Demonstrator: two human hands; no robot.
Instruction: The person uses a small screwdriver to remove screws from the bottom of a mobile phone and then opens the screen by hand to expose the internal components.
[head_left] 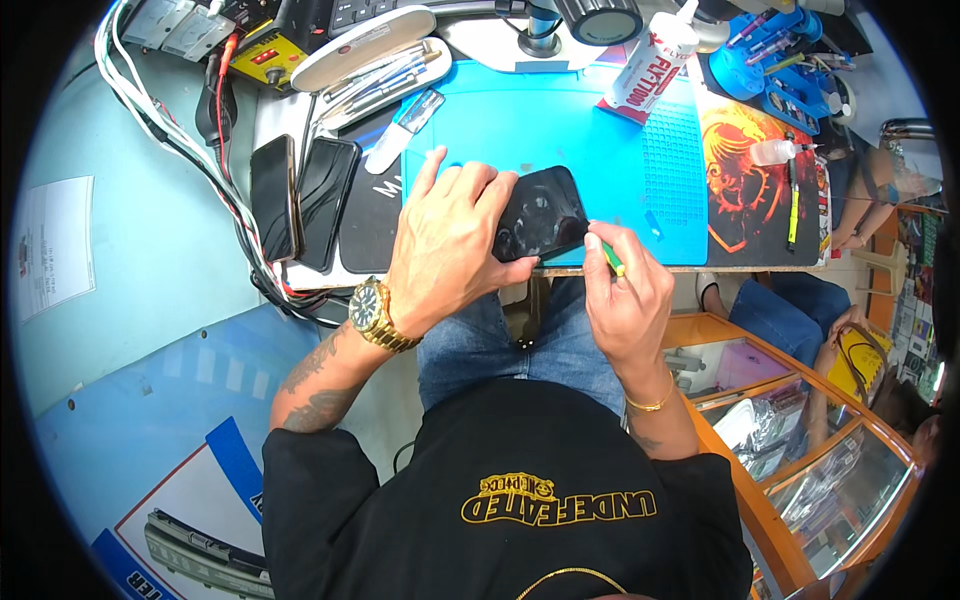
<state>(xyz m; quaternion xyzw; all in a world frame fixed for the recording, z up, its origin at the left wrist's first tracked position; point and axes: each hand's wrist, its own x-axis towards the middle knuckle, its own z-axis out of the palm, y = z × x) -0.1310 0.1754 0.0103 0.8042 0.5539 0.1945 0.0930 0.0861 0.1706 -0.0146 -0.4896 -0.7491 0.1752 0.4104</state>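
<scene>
A black smartphone (541, 214) with smudges on its glass lies tilted at the near edge of a blue work mat (490, 120). My left hand (452, 225) grips its left side, the thumb along the near edge and the fingers over the far left corner. In my right hand (627, 290) is a slim tool with a green-yellow handle (613, 260), pinched between thumb and fingers. Its tip meets the phone's right edge; the tip's shape is too small to make out.
Two dark phones (275, 195) lie at the left, below an open white case (375, 75) of tweezers and thin tools. A red-and-white glue tube (650, 75) stands at the far right, near a blue tool holder (738, 72). A small bottle (772, 152) lies on the patterned mat. Cables (225, 170) run down the left. Another person sits at right.
</scene>
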